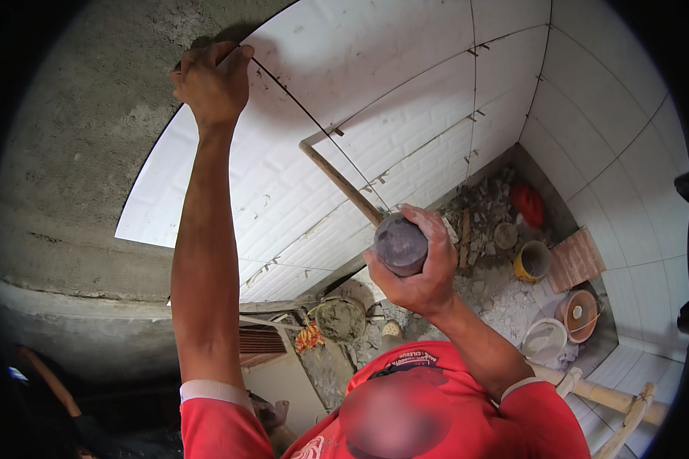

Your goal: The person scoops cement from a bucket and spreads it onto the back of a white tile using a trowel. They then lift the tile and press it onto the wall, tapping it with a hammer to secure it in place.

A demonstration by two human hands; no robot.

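Observation:
My left hand (pixel 213 86) is at the outer edge of a white wall tile (pixel 207 183), its fingers bent over the edge where a dark joint meets it. The fingertips are partly hidden. My right hand (pixel 425 268) grips a mallet by its dark round head (pixel 401 243). From the head, a wooden handle (pixel 341 180) points up and left, its far end at the tiled wall beside the joint. Small brown spacers (pixel 335 131) stick out of the joints between the tiles.
Bare grey cement wall (pixel 76 153) lies left of the tiles. Below are a bucket of grey mix (pixel 340 320), a yellow bucket (pixel 530 262), an orange-brown bucket (pixel 579 315) and rubble (pixel 478 229). A bamboo pole (pixel 620 402) crosses lower right. Another person's arm (pixel 50 382) shows lower left.

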